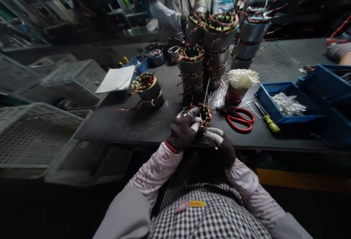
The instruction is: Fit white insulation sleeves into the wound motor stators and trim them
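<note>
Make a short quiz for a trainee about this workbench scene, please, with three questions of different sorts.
1. True or false: both gloved hands, left hand and right hand, hold the round copper-wound stator.
2. What lies just right of it? A) red-handled scissors B) hammer C) tape roll
3. Fill in: the blue plastic tray holds ____ strips.

Key: 1 true; 2 A; 3 white.
</note>
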The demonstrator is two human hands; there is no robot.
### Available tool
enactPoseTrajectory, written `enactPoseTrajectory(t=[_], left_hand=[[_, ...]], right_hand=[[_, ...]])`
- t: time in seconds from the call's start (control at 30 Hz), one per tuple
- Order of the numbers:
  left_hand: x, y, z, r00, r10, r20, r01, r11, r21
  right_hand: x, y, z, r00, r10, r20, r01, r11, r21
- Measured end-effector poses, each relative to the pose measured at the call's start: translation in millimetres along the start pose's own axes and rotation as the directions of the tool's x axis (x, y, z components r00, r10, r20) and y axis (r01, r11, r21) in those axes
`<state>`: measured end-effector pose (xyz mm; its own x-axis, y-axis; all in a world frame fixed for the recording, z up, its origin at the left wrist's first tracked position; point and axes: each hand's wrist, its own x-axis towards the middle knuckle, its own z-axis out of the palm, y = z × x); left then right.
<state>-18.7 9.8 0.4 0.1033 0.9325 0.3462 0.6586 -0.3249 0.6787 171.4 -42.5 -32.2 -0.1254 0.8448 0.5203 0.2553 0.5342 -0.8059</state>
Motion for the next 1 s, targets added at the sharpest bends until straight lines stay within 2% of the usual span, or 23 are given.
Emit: enactPoseTrajectory(t=[0.07, 0.13, 0.2, 0.27, 0.37, 0.5, 0.57, 0.67, 0.7, 0.83, 0.87, 1.0], left_hand=[[-2.8, -0.8, 0.9, 0.999, -0.050, -0.016, 0.048, 0.990, -0.129], [-5.4, -1.3, 1.6, 0.997, -0.078, -0.022, 0.072, 0.974, -0.215], [-7.4, -1.7, 1.8, 0.997, -0.072, -0.039, 0.059, 0.963, -0.263], [-8.4, -2.0, 1.4, 0.999, -0.024, -0.048, 0.010, 0.962, -0.273], [-8.5, -2.1, 0.4, 0.998, 0.048, -0.039, -0.057, 0.965, -0.257], [-7.7, -2.4, 1.5, 0.992, 0.094, -0.081, -0.113, 0.957, -0.267], [-7.9, -2.9, 2.7, 0.991, 0.097, -0.093, -0.119, 0.956, -0.267], [-8.5, -4.0, 4.0, 0.994, 0.063, -0.088, -0.083, 0.962, -0.258], [-8.5, -4.3, 4.3, 0.995, 0.058, -0.082, -0.078, 0.963, -0.257], [-7.9, -4.8, 4.4, 0.995, 0.076, -0.059, -0.089, 0.963, -0.253], [-7.7, -4.8, 4.4, 0.996, 0.072, -0.059, -0.084, 0.964, -0.252], [-7.1, -4.8, 4.0, 0.994, 0.073, -0.077, -0.089, 0.967, -0.238]], right_hand=[[5.1, -3.4, 3.2, 0.985, 0.170, -0.036, -0.166, 0.980, 0.109], [10.6, -10.5, 2.7, 0.944, 0.325, -0.054, -0.301, 0.918, 0.259], [17.7, -18.6, -0.2, 0.902, 0.430, -0.038, -0.388, 0.848, 0.362], [25.4, -26.4, -3.5, 0.878, 0.479, 0.002, -0.445, 0.815, 0.370], [34.2, -36.7, -6.6, 0.876, 0.480, 0.052, -0.473, 0.831, 0.294], [41.7, -39.7, -5.3, 0.896, 0.441, 0.044, -0.441, 0.877, 0.189], [44.8, -35.2, -3.6, 0.863, 0.499, 0.080, -0.505, 0.851, 0.147], [46.5, -29.2, -3.2, 0.778, 0.612, 0.144, -0.627, 0.771, 0.114], [45.9, -28.9, -3.7, 0.771, 0.620, 0.144, -0.636, 0.762, 0.123], [42.4, -33.0, -6.2, 0.858, 0.512, 0.043, -0.511, 0.842, 0.172], [42.2, -33.6, -6.1, 0.866, 0.498, 0.042, -0.498, 0.851, 0.167], [43.2, -30.6, -4.0, 0.833, 0.542, 0.113, -0.553, 0.822, 0.134]])
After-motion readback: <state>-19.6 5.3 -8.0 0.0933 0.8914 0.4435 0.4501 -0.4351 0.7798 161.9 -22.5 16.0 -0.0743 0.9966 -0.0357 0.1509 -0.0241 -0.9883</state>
